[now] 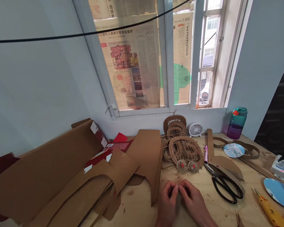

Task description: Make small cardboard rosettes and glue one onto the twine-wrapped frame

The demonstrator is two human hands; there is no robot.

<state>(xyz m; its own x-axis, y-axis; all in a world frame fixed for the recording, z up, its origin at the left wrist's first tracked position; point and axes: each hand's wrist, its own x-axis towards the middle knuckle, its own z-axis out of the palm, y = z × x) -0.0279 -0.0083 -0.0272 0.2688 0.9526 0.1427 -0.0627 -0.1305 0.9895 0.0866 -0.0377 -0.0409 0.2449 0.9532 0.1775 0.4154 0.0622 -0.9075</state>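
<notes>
Low in the middle of the head view, my left hand (168, 198) and my right hand (192, 199) meet with thumbs and forefingertips pinched together over the wooden table. Whatever the fingers hold, if anything, is too small or hidden to name. Just beyond them lie coils of brown twisted cord (184, 148), with two round corrugated pieces with red centres (181, 165) at the near side. Black-handled scissors (224, 187) rest to the right of my right hand. A large cut cardboard sheet (145, 151) reaches close to my left hand.
Cut cardboard and a long open box (52, 167) fill the left side. A small white fan (195, 129), a pink marker (205, 154) and a green-purple bottle (237, 123) stand or lie farther back. A yellow glue gun (269, 208), blue discs (278, 192) and a power strip (282, 167) are at right.
</notes>
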